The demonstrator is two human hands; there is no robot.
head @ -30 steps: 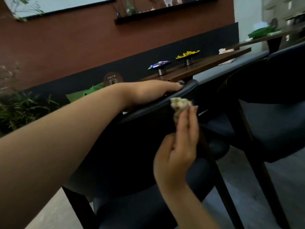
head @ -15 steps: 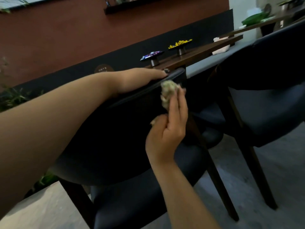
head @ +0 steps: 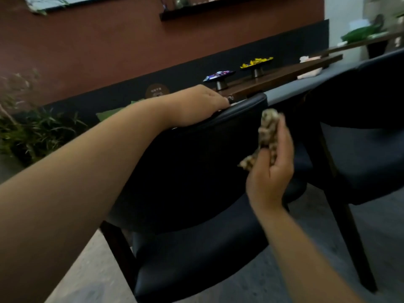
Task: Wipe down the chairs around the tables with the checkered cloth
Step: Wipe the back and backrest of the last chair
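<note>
Both forearms bare, no sleeves in view. Left hand (head: 196, 106) shows a dark-painted fingernail. Right hand (head: 271, 171) blurred; no rings or watch discernible.

Smooth dark leather-like upholstery with a faint sheen on the chair (head: 196, 154); dark wooden legs. Soft, crumpled woven fabric in the checkered cloth (head: 267, 130). Polished brown wood on the bench (head: 284, 76). Matt grey floor (head: 382, 237).

Two chairs (head: 196, 162) (head: 367, 132), two dishes (head: 218, 75) (head: 256, 61), one cloth (head: 267, 132), two hands (head: 196, 106) (head: 271, 171)
</note>
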